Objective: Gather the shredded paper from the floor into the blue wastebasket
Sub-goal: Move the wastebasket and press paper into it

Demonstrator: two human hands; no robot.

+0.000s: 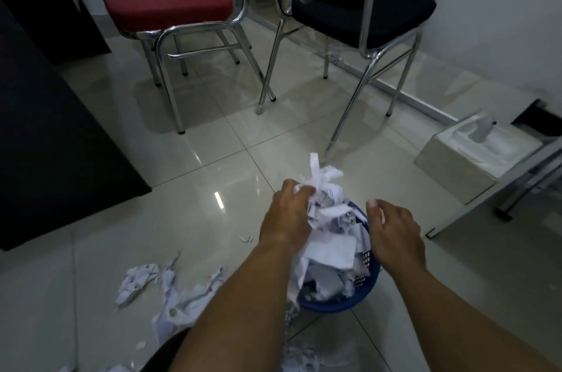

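The blue wastebasket stands on the tiled floor between my forearms, heaped with white torn paper. My left hand is closed on a bunch of shredded paper held over the basket's far rim. My right hand hovers over the basket's right side, fingers loose and spread, with nothing in its grip. More shredded paper lies scattered on the floor to the left of the basket and near the bottom edge.
Two red chairs, one with a paper sheet on its seat, and a black chair stand ahead. A dark desk fills the left. A white tissue box sits at the right beside a metal frame.
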